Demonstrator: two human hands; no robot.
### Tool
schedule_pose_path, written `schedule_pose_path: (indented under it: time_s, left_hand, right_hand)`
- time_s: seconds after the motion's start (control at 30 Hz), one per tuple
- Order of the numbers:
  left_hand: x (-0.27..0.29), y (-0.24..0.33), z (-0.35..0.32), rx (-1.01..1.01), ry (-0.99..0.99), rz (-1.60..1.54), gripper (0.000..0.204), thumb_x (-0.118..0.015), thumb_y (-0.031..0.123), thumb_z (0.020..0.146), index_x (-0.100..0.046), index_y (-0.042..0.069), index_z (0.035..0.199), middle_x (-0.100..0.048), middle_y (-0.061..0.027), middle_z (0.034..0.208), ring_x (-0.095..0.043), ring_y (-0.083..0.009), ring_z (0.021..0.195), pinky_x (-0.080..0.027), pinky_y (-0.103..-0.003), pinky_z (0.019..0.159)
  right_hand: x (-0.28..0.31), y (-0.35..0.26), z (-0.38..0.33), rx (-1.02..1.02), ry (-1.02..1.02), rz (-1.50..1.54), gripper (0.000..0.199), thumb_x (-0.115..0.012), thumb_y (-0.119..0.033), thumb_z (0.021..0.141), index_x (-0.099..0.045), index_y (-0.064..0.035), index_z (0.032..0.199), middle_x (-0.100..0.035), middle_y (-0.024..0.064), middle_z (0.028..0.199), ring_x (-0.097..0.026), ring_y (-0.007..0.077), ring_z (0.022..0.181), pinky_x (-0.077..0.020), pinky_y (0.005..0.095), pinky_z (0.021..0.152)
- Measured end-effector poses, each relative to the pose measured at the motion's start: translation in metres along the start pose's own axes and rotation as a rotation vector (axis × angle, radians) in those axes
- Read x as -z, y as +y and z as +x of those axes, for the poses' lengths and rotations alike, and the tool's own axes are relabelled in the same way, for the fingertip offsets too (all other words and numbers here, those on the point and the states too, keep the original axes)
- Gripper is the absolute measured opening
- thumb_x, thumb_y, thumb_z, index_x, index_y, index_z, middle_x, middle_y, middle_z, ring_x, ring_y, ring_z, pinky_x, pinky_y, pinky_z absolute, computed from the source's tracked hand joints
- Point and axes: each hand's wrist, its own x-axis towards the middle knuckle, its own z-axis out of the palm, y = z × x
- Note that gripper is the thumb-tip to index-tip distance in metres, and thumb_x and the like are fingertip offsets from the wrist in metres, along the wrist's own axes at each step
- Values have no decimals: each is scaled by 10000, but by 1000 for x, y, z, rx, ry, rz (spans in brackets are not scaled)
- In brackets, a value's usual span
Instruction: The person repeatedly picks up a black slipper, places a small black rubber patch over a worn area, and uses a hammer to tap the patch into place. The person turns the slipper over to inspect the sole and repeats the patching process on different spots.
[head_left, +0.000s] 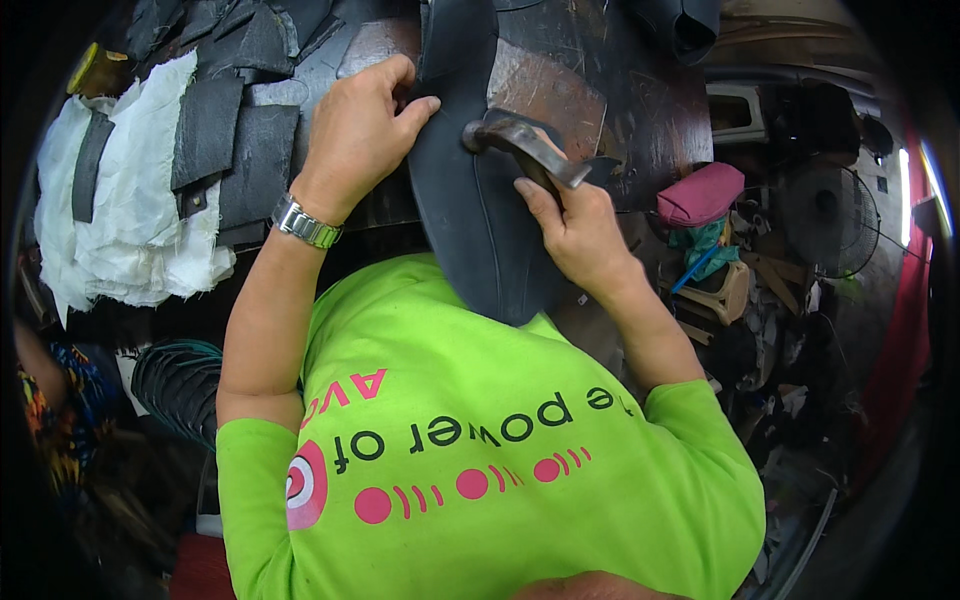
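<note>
A long black leather piece with a seam line hangs over the near edge of the dark workbench toward my lap. At its left edge, my left hand is closed on the leather, thumb on top and the curled fingers partly hidden. My right hand grips a hammer with a worn metal head. The hammer's round face is at the leather near the seam; I cannot tell whether it touches. Most of its handle is hidden by the hand and the head.
White cloth and dark grey cut pieces lie on the bench at left, near a yellow-rimmed tin. Right of the bench are a pink pouch, a fan and scattered scraps. Another person's patterned clothing shows at lower left.
</note>
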Motion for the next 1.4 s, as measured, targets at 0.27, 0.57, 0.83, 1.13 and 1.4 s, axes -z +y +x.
schedule_pose_path:
  time_s: [0.27,0.57,0.83,1.13,1.4]
  left_hand:
    - [-2,0,-3,1,22,16,265,-769,261,828,-644,39,901,-621,-120,672,-612,-297,640,-483,-399,597]
    - [-3,-3,-1,-18,18,-4,266,-772,243,838,-629,27,899,-558,-79,630,-510,-184,545,-429,-328,549]
    - [2,1,-2,48,-51,-9,274,-760,289,831,-633,46,847,-652,-125,722,-655,-355,712,-491,-438,618]
    - [9,-22,39,-24,54,-222,311,-793,290,829,-709,18,955,-716,-129,828,-703,-266,770,-542,-362,724]
    - [7,-34,40,6,16,-148,251,-819,242,787,-730,52,924,-741,-109,833,-721,-226,774,-553,-337,721]
  right_hand:
    - [-8,2,-16,26,189,263,300,-615,-145,992,-626,11,1248,-607,55,710,-525,101,610,-424,244,576]
    - [-10,-2,3,-58,-84,-85,254,-596,-214,1009,-684,-8,1129,-598,85,690,-580,117,628,-462,306,553]
    - [-10,8,8,12,61,146,329,-606,-182,999,-634,-29,1289,-671,114,743,-629,190,607,-484,318,571]
    - [-16,17,21,-9,-127,-32,330,-626,-217,971,-596,-155,1294,-658,220,764,-644,430,715,-518,464,648]
    - [-13,-12,42,24,-13,58,264,-621,-167,992,-667,7,1185,-596,72,691,-562,113,595,-442,297,551]
